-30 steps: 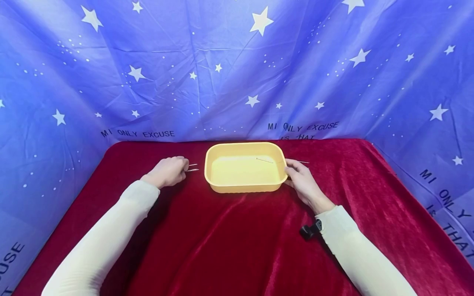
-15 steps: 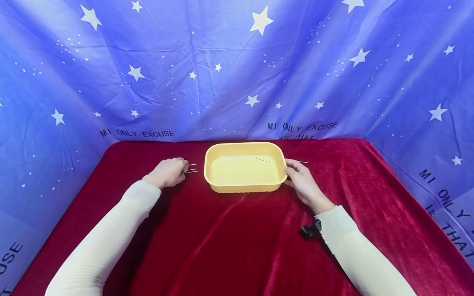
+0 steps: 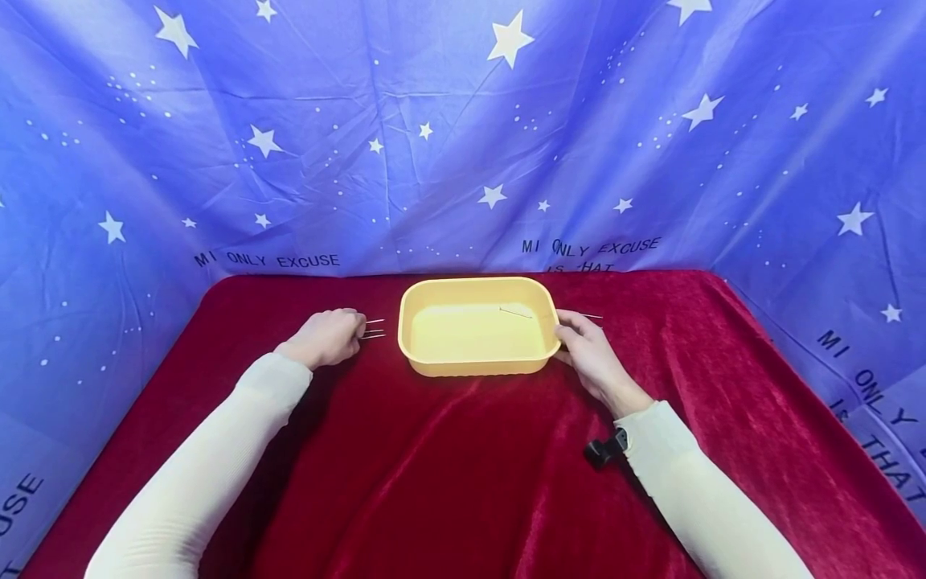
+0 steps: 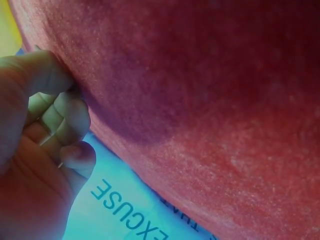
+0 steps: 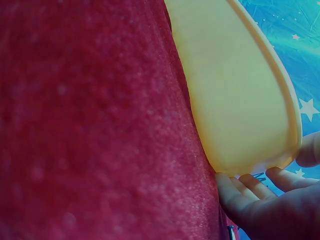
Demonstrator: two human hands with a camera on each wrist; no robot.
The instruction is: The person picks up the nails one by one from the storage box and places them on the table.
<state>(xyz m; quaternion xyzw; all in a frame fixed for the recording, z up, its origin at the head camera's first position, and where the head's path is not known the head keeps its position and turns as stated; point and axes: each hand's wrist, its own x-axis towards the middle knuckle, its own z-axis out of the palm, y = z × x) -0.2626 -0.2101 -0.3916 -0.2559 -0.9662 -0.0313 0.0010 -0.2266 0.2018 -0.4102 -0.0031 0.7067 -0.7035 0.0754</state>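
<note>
In the head view, a yellow plastic basin (image 3: 477, 368) stands on the red cloth, one thin nail (image 3: 516, 313) lying inside it. To its left, my left hand (image 3: 327, 336) holds several thin metal nails (image 3: 373, 331) in curled fingers, their ends sticking out toward the basin. The left wrist view shows the same curled fingers (image 4: 75, 120), with slivers of metal between them. My right hand (image 3: 589, 352) holds the basin's right end, thumb at the rim. In the right wrist view its fingertips (image 5: 240, 187) touch the outer wall (image 5: 235, 100).
Another thin metal piece (image 3: 593, 316) shows just beyond my right hand. Red velvet cloth (image 3: 434, 482) covers the table. A blue star-patterned curtain (image 3: 448, 121) rises along the back and both sides. A black device (image 3: 606, 449) sits at my right wrist.
The nails in my left hand, bunched together a second ago, now show as three spread ends. The hand itself has barely moved. My right hand and the basin stay in place.
</note>
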